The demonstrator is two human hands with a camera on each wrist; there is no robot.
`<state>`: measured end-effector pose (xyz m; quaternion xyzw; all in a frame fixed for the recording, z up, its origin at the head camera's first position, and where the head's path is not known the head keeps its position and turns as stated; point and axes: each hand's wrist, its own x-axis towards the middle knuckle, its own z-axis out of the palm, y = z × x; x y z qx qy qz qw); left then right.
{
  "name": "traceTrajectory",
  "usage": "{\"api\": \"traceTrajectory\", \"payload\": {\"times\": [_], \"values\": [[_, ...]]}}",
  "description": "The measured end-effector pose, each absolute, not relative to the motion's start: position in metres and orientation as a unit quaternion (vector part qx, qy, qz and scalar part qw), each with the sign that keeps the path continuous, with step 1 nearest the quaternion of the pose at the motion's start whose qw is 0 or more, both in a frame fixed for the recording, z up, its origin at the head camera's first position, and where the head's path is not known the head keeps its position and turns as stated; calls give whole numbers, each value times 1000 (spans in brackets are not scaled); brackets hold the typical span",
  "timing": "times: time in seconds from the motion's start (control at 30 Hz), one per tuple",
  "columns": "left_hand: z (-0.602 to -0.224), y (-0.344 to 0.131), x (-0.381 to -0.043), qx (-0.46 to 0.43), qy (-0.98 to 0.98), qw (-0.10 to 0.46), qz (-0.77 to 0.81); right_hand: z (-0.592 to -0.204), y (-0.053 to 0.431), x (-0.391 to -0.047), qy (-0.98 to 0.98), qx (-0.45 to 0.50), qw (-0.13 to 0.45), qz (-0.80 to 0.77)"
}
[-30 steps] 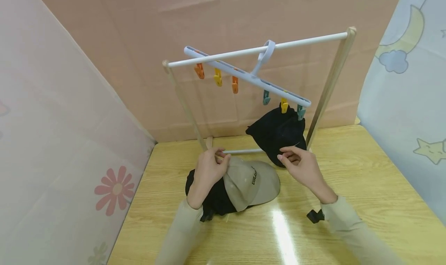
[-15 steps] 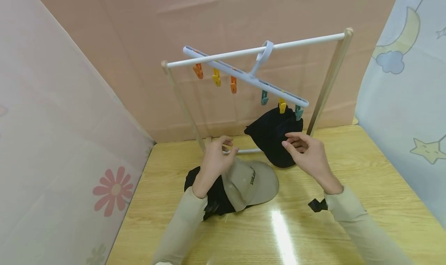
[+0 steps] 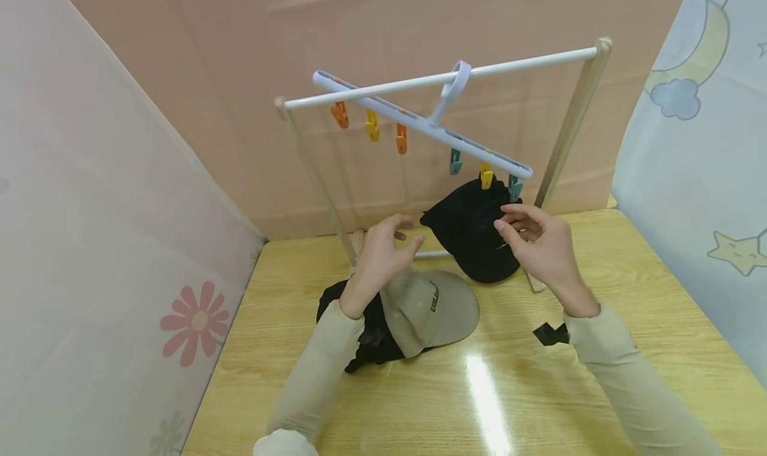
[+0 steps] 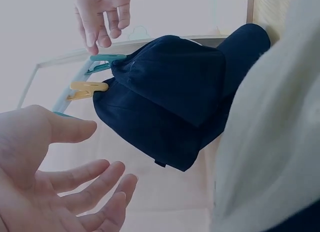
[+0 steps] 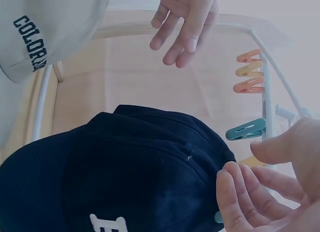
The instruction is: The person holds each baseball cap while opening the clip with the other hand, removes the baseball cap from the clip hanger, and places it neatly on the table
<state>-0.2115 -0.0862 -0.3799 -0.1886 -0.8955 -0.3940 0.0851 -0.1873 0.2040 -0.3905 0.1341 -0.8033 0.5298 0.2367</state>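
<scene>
A black cap [image 3: 470, 233] hangs brim down from a yellow clip [image 3: 487, 176] and a teal clip [image 3: 514, 188] on a pale blue hanger [image 3: 419, 124]. In the right wrist view the cap looks dark navy, with a white letter [image 5: 109, 223] on it. My right hand [image 3: 542, 249] is just in front of the cap's right side, fingers loosely bent and holding nothing. Left of the cap, my left hand [image 3: 382, 259] hovers with thumb and fingers spread apart, also without anything in it. Beneath it lies a beige cap [image 3: 434, 309] with dark lettering.
Black headwear [image 3: 374, 339] lies partly under the beige cap on the wooden table [image 3: 419, 409]. The hanger hooks over the white bar [image 3: 533, 64] of a wooden-sided rack. Other clips, orange [image 3: 401, 138], yellow and teal, dangle from it. Patterned walls stand left and right.
Both hands have risen and moved slightly right, away from the table. The left thumb and fingers have spread wider. The black cap stays hanging in its clips.
</scene>
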Motion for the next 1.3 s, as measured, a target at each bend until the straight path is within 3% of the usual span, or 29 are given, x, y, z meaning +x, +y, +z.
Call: {"api": "traceTrajectory", "payload": {"times": [0.47,1.3], "values": [[-368,-67,-232,-203,-867,61,-451,-380,199,-196,-789,144,294,520],[-365,-24,-265,-235,-848,71,-470,-368,190,-204,-796,127,304,508]]}}
